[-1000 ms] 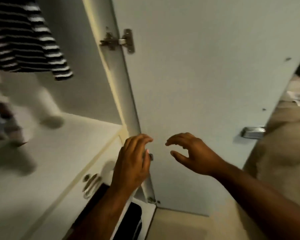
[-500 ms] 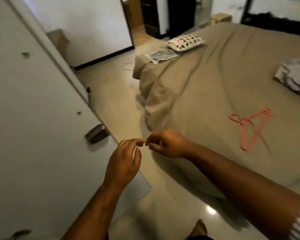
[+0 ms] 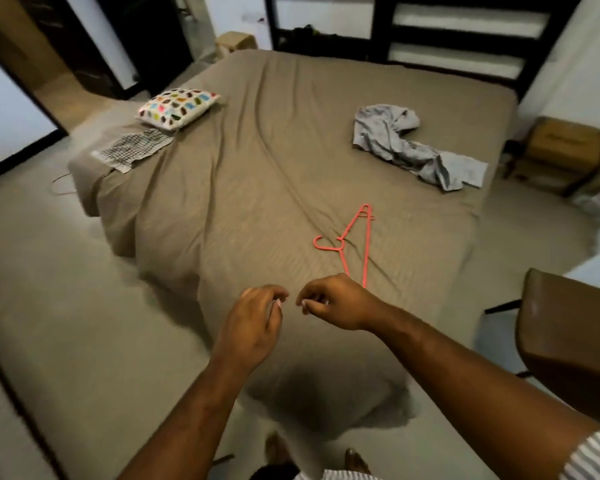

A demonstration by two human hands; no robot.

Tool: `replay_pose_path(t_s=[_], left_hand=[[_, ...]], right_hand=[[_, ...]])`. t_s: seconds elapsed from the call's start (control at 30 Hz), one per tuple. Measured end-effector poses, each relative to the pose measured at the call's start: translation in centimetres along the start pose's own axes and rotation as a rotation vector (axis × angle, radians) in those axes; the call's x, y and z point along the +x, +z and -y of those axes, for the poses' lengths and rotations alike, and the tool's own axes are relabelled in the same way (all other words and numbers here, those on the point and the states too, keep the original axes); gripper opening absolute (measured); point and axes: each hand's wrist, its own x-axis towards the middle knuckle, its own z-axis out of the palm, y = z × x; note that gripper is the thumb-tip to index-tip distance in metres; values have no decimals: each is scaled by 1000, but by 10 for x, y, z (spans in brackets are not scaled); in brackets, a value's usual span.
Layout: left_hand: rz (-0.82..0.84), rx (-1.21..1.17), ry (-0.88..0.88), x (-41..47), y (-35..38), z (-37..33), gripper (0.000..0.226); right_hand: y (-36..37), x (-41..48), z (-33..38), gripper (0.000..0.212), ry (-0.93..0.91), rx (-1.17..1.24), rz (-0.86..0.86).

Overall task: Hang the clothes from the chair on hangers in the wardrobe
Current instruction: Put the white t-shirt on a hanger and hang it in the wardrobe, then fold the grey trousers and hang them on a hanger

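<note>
A pink plastic hanger (image 3: 355,244) lies flat on the brown bed (image 3: 243,188), just beyond my right hand (image 3: 333,303). A crumpled grey garment (image 3: 405,143) lies further back on the right side of the bed. Both my hands hover over the bed's near corner, fingers loosely curled and holding nothing. My left hand (image 3: 253,323) is a little left of the right one, fingertips almost meeting. A brown chair (image 3: 568,334) shows at the right edge, with no clothes visible on it. The wardrobe is out of view.
A colourful spotted pillow (image 3: 179,107) and a checked cloth (image 3: 134,148) lie at the bed's far left corner. Cardboard boxes (image 3: 565,147) stand on the floor at the right. Grey floor runs along the bed's left side. My feet show at the bottom edge.
The view swung from the wardrobe door round to the bed. The hanger and the grey garment came into view, and both hands stayed close together, empty.
</note>
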Motion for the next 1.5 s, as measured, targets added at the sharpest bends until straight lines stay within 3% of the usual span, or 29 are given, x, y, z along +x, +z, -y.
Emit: replay_pose_path(t_s=[0.3, 0.5, 0.73, 1.03, 1.17, 1.33, 1.5], left_hand=[[107, -93, 227, 182, 62, 13, 22], [309, -97, 340, 289, 81, 43, 23], [436, -48, 372, 365, 83, 83, 26], [481, -50, 479, 413, 98, 70, 25], [462, -3, 524, 451, 99, 57, 32], [417, 54, 552, 498, 126, 54, 25], [408, 120, 561, 533, 177, 66, 31]], right_hand=[[-57, 26, -82, 19, 388, 95, -269], [-67, 73, -99, 20, 625, 160, -374], [-49, 118, -99, 18, 724, 208, -425], [-58, 129, -145, 16, 881, 262, -441], [-88, 151, -198, 17, 913, 196, -447], [-146, 199, -301, 23, 962, 82, -433], [-193, 260, -427, 44, 1008, -111, -309]])
